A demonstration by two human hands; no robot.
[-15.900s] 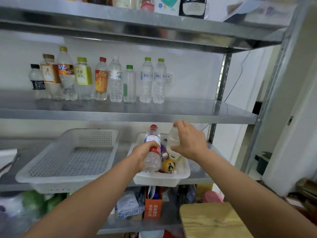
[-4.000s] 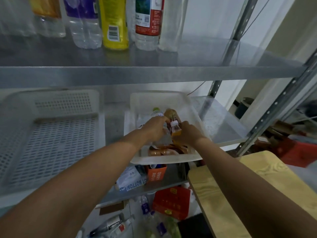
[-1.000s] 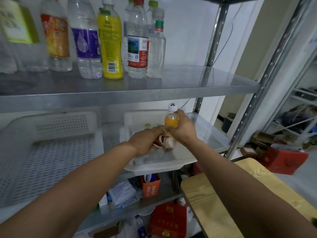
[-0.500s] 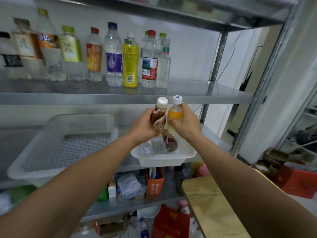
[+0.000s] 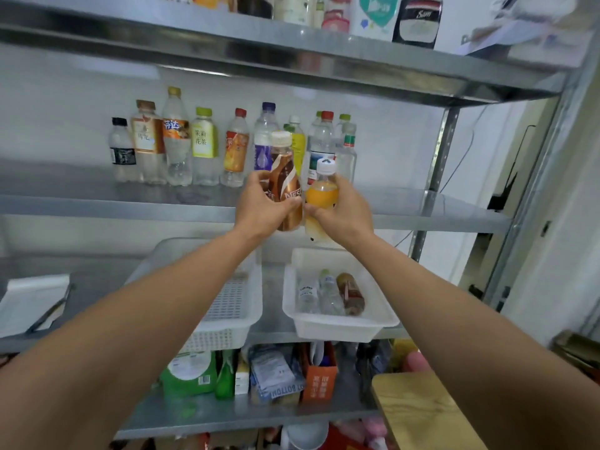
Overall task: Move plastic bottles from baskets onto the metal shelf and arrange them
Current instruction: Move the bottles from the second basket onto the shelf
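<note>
Your metal shelf (image 5: 422,204) carries a row of upright bottles (image 5: 204,147); its tier below holds a perforated basket (image 5: 227,324) beside a smaller basket (image 5: 341,329).

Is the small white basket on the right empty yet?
Not empty: three bottles lie on their sides in the small white basket. The left hand grips a brown bottle, the right hand an orange bottle.

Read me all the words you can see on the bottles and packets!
"NES", rest hidden: brown bottle in the left hand.
"Sam": dark pouch, top shelf.
"茉莉花茶": green-capped bottle.
"BOTTOM", upside down: packet, lower shelf.
Orange bottle in the right hand: nothing readable.
Other labels: too small or blurred.
</note>
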